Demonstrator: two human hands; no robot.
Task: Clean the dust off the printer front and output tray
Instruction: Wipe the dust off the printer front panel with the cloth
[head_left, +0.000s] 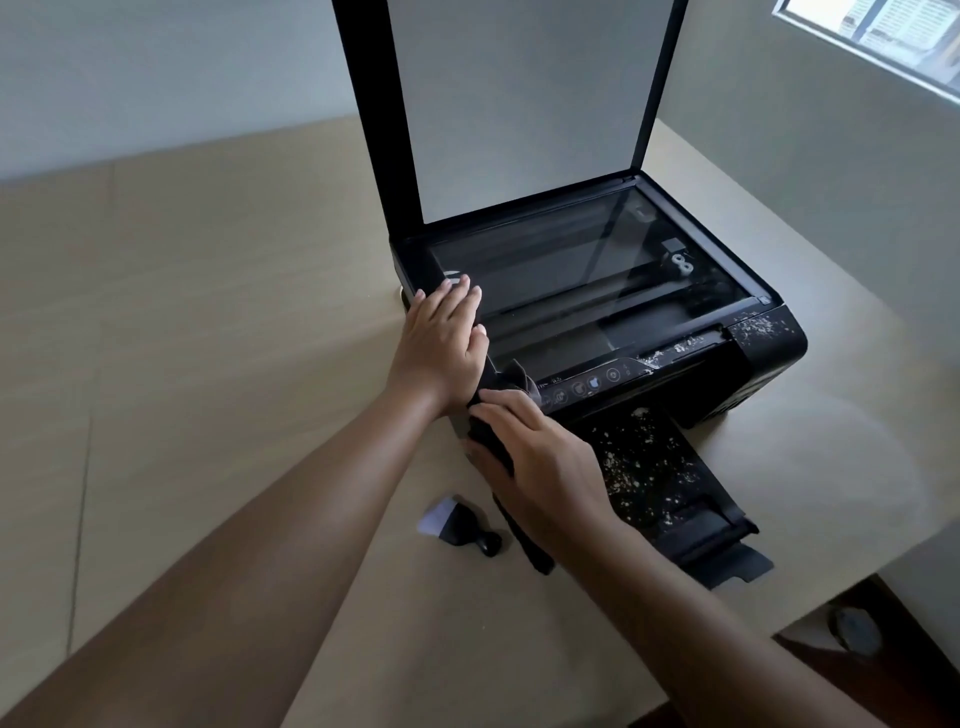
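Observation:
A black printer (753, 374) stands on the beige table with its scanner lid (524, 104) raised upright. White dust specks cover its front right corner and the pulled-out output tray (654, 467). My left hand (441, 338) rests flat on the printer's left top edge, fingers straight. My right hand (540, 457) holds a dark cloth (506, 384) against the printer's front left corner, beside the control panel (587, 387). Part of the cloth hangs down below my hand.
A small black brush with white bristles (460, 525) lies on the table (208, 364) just left of the tray. The table's right edge runs close to the tray's end, with dark floor below. A window sits at the top right.

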